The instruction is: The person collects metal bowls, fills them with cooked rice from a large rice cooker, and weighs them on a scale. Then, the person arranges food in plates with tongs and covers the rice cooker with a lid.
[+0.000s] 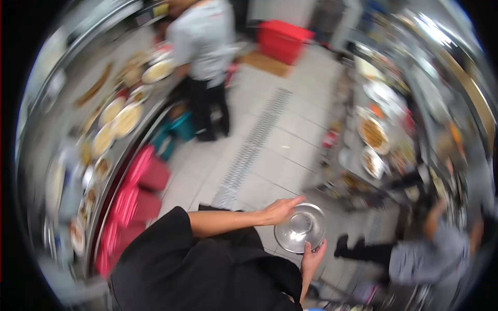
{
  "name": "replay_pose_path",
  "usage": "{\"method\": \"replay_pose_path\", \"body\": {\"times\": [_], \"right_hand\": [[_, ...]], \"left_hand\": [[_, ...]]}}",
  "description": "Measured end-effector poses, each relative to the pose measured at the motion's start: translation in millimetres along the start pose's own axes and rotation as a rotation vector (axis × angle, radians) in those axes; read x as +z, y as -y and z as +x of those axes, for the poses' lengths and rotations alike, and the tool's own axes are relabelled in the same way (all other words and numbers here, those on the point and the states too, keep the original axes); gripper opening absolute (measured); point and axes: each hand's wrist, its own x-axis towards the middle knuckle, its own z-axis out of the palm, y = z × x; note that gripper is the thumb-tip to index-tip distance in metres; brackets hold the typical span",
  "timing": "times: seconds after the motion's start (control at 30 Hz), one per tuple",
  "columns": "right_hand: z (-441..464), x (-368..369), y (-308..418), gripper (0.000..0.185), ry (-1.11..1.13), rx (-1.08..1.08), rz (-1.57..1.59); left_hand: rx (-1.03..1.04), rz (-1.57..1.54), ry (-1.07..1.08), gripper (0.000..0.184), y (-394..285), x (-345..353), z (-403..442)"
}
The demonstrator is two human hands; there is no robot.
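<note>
A shiny round metal bowl (300, 239) is held in front of my body, above the tiled floor. My left hand (282, 210) grips its upper left rim, with the forearm stretched across from the left. Lower down, my right hand (313, 255) holds the bottom right of the rim, thumb over the edge. The fingers under the bowl are hidden. No food shows inside the bowl, only bright reflections.
On the left runs a steel counter (150, 111) with several plates and bowls, above pink bins (136, 205). A person (205, 46) stands there. Dishes of food (372, 133) sit on the right counter, near another person (430, 254). A red box (282, 39) and floor drain (254, 147) lie ahead.
</note>
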Motion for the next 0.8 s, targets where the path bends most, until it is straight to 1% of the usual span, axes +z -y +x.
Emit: {"method": "replay_pose_path", "body": {"times": [0.03, 0.07, 0.1, 0.13, 0.17, 0.2, 0.23, 0.27, 0.33, 0.37, 0.4, 0.43, 0.47, 0.5, 0.53, 0.57, 0.63, 0.67, 0.7, 0.73, 0.77, 0.8], "right_hand": [[10.1, 15.1, 3.1, 0.059, 0.149, -0.003, -0.002], [14.6, 33.8, 19.0, 0.056, 0.339, 0.131, 0.084], [16.1, 55.5, 29.6, 0.053, 0.511, 0.275, 0.150], [16.1, 79.3, 26.5, 0.049, 0.661, 0.229, 0.151], [9.1, 103.5, 29.1, 0.049, 0.742, 0.235, 0.131], [1.9, 129.1, 37.7, 0.048, 0.867, 0.261, 0.086], [-1.5, 157.7, 43.4, 0.047, 0.981, 0.272, 0.039], [-12.1, 184.8, 52.1, 0.048, 1.066, 0.235, 0.021], [-36.0, 240.6, 66.2, 0.049, 1.192, 0.190, -0.024], [-51.1, 269.0, 71.3, 0.049, 1.281, 0.163, -0.068], [-70.1, 293.4, 76.9, 0.050, 1.364, 0.140, -0.107], [-89.8, 314.9, 84.1, 0.050, 1.396, 0.135, -0.120], [-107.5, 337.5, 91.4, 0.049, 1.467, 0.097, -0.162], [-124.2, 359.5, 97.8, 0.048, 1.534, 0.054, -0.200], [-140.8, 380.5, 101.0, 0.048, 1.551, 0.042, -0.205], [-157.7, 400.9, 101.4, 0.045, 1.571, -0.009, -0.247], [-193.5, 435.2, 97.1, 0.040, 1.557, -0.076, -0.306], [-209.0, 448.1, 101.6, 0.035, 1.559, -0.040, -0.256], [-220.4, 461.6, 93.4, 0.035, 1.441, 0.007, -0.222], [-229.0, 476.8, 77.2, 0.034, 1.461, -0.041, -0.216], [-232.6, 486.9, 68.7, 0.034, 1.444, -0.093, -0.212], [-245.1, 488.4, 72.4, 0.033, 1.353, -0.082, -0.189]], "left_hand": [[-0.085, 0.002, -0.091, 0.044, 1.7, -18.4, -20.5], [-0.074, 0.018, -0.232, 0.045, 10.3, -33.4, -47.5], [-0.140, 0.040, -0.333, 0.045, 19.4, -49.3, -78.4], [-0.204, 0.057, -0.468, 0.044, 25.5, -61.2, -110.2], [-0.260, 0.063, -0.584, 0.044, 27.3, -69.0, -140.5], [-0.411, 0.028, -0.635, 0.044, 22.7, -82.0, -173.1], [-0.509, 0.013, -0.722, 0.042, 33.4, -86.5, -204.0], [-0.604, -0.007, -0.811, 0.041, 40.0, -89.6, -233.6], [-0.805, -0.104, -0.941, 0.047, 14.6, -116.9, -291.1], [-0.821, -0.117, -0.985, 0.047, 21.4, -118.7, -320.9], [-0.804, -0.118, -1.147, 0.042, 33.3, -119.3, -351.0], [-0.781, -0.112, -1.304, 0.037, 44.3, -119.5, -380.4], [-0.785, -0.112, -1.336, 0.037, 49.2, -122.5, -407.3], [-0.809, -0.205, -1.370, 0.033, 52.9, -127.2, -432.5], [-0.829, -0.301, -1.394, 0.028, 58.0, -133.5, -456.1], [-0.826, -0.298, -1.405, 0.028, 63.4, -141.5, -476.8], [-0.697, -0.705, -1.502, 0.021, 75.7, -161.3, -519.2], [-0.701, -0.810, -1.456, 0.026, 69.9, -178.7, -538.3], [-0.695, -0.898, -1.443, 0.028, 79.7, -190.0, -558.8], [-0.700, -0.977, -1.374, 0.030, 94.6, -205.8, -576.5], [-0.725, -1.028, -1.320, 0.033, 92.7, -228.5, -583.7], [-0.720, -0.996, -1.227, 0.035, 102.7, -247.6, -593.2]]}}
